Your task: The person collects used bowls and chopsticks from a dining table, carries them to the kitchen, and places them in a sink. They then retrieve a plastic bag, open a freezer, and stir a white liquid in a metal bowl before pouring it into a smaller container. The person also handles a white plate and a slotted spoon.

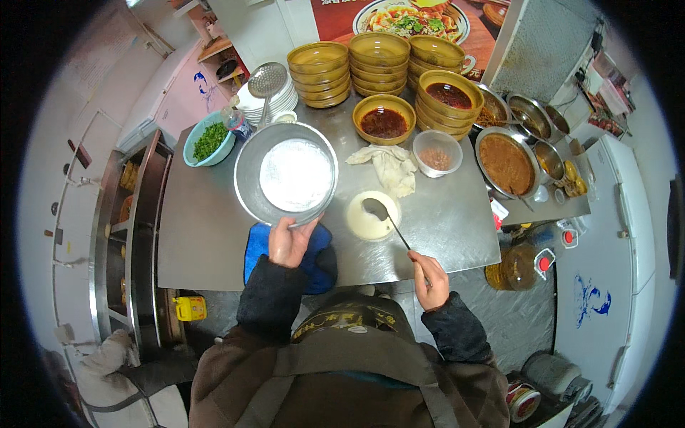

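My left hand (291, 239) grips the near rim of a round metal pot (246, 176), tilted so its pale, shiny inside shows. A blue cloth (258, 249) lies below it at the table's near edge. My right hand (429, 278) is closed on the handle of a metal ladle (376, 207). The ladle's bowl rests over a round, cream-coloured container or patch (366, 227) on the steel table; which of these it is I cannot tell. Just behind lies a crumpled off-white cloth (393, 168), with a clear plastic tub (439, 152) of small brown pieces to its right.
Stacked brown bowls (321, 75) line the back, beside a bowl of dark red sauce (383, 123). A light-blue basin (214, 158) of chopped greens and white plates (281, 99) stand back left. A metal basin (505, 155) of brown sauce is right. Oil jugs (519, 267) stand on the floor.
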Tool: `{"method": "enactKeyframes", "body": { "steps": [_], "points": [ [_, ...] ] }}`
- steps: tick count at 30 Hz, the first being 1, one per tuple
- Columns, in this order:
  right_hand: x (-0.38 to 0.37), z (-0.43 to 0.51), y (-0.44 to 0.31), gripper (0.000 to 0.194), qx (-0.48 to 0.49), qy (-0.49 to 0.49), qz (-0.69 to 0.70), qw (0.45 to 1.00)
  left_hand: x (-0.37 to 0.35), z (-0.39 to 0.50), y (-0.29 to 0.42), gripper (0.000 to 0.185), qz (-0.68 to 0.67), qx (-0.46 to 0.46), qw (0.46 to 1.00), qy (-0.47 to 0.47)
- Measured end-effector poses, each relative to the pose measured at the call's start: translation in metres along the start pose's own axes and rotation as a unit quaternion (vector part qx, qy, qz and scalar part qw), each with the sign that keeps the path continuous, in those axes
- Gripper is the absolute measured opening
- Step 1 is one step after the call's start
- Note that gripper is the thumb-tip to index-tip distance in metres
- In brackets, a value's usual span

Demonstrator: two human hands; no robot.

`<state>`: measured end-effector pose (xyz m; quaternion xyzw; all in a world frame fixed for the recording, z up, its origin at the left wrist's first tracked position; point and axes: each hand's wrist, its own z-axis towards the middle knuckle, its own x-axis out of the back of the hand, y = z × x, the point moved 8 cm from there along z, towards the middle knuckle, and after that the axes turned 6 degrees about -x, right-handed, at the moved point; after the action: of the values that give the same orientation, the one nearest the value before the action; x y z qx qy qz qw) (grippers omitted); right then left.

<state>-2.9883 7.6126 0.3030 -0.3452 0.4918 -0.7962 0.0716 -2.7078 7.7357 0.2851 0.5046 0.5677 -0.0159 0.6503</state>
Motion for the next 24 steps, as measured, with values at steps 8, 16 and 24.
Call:
{"method": "enactKeyframes", "body": {
  "steps": [8,16,24],
  "points": [
    [-0.021,0.035,0.047,0.027,-0.200,-0.027,0.120,0.972,0.030,-0.032,0.010,0.050,-0.010,0.053,0.998,0.039],
    [-0.033,0.049,0.114,0.025,-0.276,-0.018,0.197,0.941,0.073,-0.053,0.008,0.047,0.001,0.100,0.990,0.103],
    [-0.114,0.026,0.161,0.032,-0.504,-0.079,0.350,0.786,0.092,-0.047,0.008,0.045,0.014,0.112,0.988,0.107]
  ]
}}
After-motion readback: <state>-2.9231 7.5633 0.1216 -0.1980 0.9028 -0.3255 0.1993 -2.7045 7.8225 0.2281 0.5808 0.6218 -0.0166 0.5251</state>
